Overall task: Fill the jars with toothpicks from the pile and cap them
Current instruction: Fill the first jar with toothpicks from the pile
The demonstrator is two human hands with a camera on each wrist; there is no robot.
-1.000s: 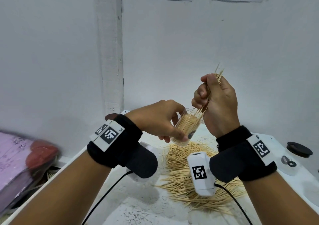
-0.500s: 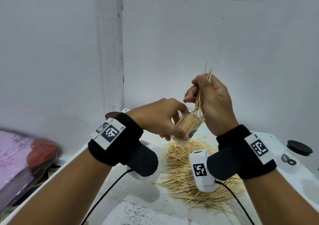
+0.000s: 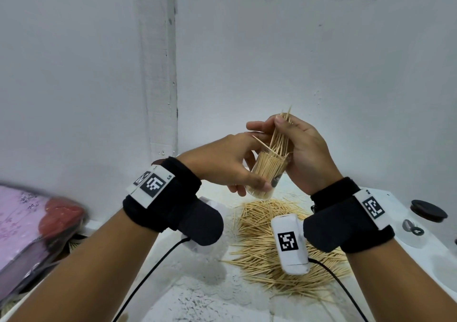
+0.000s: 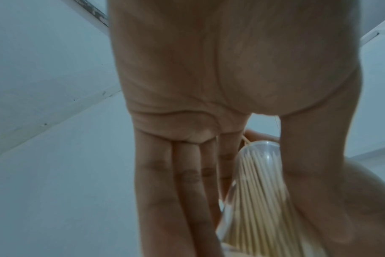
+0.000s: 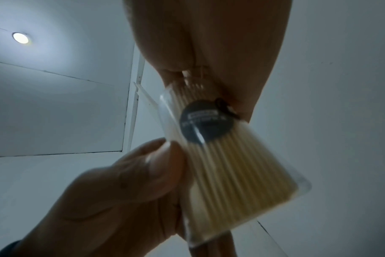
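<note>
Now jar [image 3: 268, 174] nearly upright in left hand [image 3: 223, 164], mouth up

Clear jar [image 5: 229, 167] fills centre frame, tilted, packed with toothpicks [image 5: 237, 161] running lengthwise, round dark label [image 5: 207, 118] on its side, print blurred. Left hand [image 5: 125, 191] holds it from lower left, thumb pressed on the wall. Right hand [image 5: 211, 43] sits above at the jar mouth, grip hidden. Ceiling light [image 5: 20, 37] upper left.

The head view looks down from above; both wrist views look up closely, sharing the toothpick jar [image 3: 268, 173] [image 4: 256, 191] [image 5: 226, 167].
</note>
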